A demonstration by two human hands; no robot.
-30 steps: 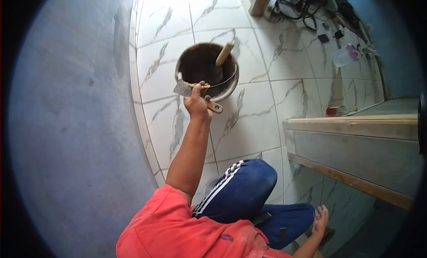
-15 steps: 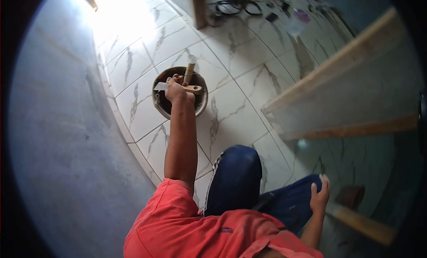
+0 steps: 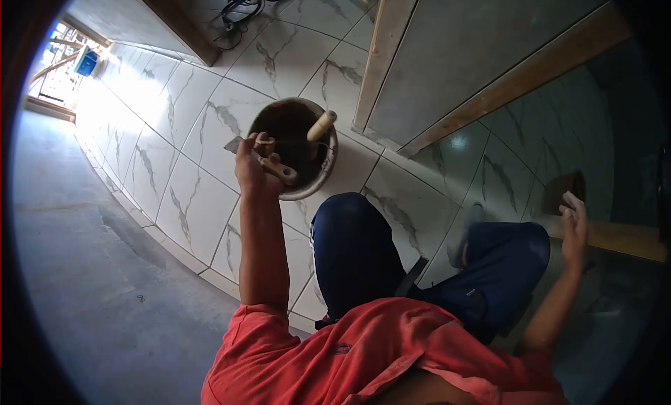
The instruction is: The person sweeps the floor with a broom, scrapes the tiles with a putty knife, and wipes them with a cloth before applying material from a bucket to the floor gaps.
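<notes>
The bucket point(image 3: 297, 150) stands upright on the tiled floor point(image 3: 189, 195) just ahead of the bent knees, mouth up, which appears to keep its dark contents within arm's reach; a wooden handle point(image 3: 321, 126) leans on its far rim. The left hand point(image 3: 253, 169), fingers clamped on a trowel point(image 3: 269, 160), holds it over the near rim, long axis crosswise, blade pointing left and handle toward the bucket's centre. The right hand point(image 3: 574, 220), fingers loosely together, rests on the wooden edge point(image 3: 622, 239), probably for balance.
</notes>
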